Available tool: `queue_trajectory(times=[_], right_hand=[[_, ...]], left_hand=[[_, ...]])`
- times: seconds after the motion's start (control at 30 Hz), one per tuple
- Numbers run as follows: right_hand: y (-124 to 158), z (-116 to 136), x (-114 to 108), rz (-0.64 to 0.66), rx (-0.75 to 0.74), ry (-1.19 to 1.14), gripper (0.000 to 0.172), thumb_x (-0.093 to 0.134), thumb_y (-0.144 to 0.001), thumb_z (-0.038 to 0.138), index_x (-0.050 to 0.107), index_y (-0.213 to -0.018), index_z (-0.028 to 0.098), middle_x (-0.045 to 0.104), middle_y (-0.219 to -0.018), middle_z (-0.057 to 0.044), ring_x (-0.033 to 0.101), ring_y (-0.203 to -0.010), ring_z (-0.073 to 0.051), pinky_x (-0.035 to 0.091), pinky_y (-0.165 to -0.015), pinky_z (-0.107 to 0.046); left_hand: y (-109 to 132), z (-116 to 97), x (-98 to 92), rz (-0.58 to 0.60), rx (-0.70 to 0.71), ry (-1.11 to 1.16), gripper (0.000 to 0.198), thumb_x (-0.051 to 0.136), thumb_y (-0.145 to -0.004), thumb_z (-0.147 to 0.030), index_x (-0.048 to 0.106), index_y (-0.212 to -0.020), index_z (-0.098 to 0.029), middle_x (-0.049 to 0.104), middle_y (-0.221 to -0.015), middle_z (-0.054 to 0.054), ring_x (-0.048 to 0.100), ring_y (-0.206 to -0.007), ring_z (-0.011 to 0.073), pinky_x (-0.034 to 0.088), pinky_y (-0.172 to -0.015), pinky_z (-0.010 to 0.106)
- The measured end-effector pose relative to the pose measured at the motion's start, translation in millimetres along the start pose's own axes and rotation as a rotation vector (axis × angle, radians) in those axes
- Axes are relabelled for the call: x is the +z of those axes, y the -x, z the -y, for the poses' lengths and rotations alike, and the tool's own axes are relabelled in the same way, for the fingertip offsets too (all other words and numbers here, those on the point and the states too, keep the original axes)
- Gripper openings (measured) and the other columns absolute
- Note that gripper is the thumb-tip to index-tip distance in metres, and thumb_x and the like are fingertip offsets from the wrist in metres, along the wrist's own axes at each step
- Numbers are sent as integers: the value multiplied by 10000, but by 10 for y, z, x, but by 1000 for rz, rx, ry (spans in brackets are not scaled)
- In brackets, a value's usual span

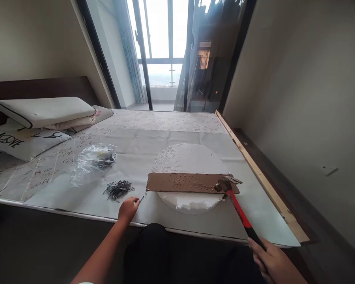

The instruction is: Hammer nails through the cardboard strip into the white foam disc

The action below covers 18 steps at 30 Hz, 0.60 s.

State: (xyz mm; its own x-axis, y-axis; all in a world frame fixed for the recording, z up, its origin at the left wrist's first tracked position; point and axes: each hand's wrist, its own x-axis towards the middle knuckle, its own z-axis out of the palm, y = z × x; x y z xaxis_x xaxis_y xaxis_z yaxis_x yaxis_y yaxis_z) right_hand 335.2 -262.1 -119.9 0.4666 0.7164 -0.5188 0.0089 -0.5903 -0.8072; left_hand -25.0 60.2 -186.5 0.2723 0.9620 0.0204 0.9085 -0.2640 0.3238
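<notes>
Between the fingertips of my left hand point(128, 209) is a thin nail point(141, 199), held just right of a pile of nails point(118, 190). My right hand point(270, 258) is wrapped round the black end of a claw hammer point(239, 211) with a red handle. The hammer's head rests on the right part of a brown board point(180, 182), which is dotted with many small marks or nail heads. Under the board lies a round white slab point(189, 157) with a rough, chipped surface.
A clear plastic bag point(96, 157) with dark contents lies behind the nail pile. Pillows point(47, 112) sit at the bed's left. A pale sheet point(130, 138) covers the mattress; a wooden rail point(254, 167) runs along its right edge.
</notes>
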Motion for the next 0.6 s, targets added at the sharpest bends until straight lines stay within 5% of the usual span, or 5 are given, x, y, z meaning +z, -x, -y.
queue_trajectory(times=[0.17,0.33,0.5,0.6], right_hand=[[17,62,21,-52,-8,17,349,389,-757,556,373,-643,226,312,-395,119,272,-247,-50,262,-253,-179],[0,93,-55,-18,-22,-25,368,388,-769,567,390,-656,217,304,-410,121,266,-255,-44,271,-270,-178],[-2,85,-160,-30,16,-23,397,398,-741,605,388,-632,222,330,-422,109,279,-259,-54,290,-256,-196],[30,134,-212,-55,-2,-14,379,408,-755,584,392,-640,224,326,-425,110,277,-272,-51,279,-268,-184]], left_hand=[[-162,-184,62,117,-36,-160,236,443,-764,-260,661,-802,-176,670,-933,103,609,-874,225,426,-711,276],[-255,-251,58,86,-34,-162,192,476,-686,-175,651,-765,-172,678,-864,104,617,-844,233,426,-692,270],[-131,-364,-258,-10,47,-111,234,435,-682,-182,652,-768,-169,681,-818,82,615,-801,217,436,-685,269],[-4,-689,-474,-83,205,72,221,464,-731,-300,659,-768,-202,684,-785,42,616,-740,196,456,-686,273]])
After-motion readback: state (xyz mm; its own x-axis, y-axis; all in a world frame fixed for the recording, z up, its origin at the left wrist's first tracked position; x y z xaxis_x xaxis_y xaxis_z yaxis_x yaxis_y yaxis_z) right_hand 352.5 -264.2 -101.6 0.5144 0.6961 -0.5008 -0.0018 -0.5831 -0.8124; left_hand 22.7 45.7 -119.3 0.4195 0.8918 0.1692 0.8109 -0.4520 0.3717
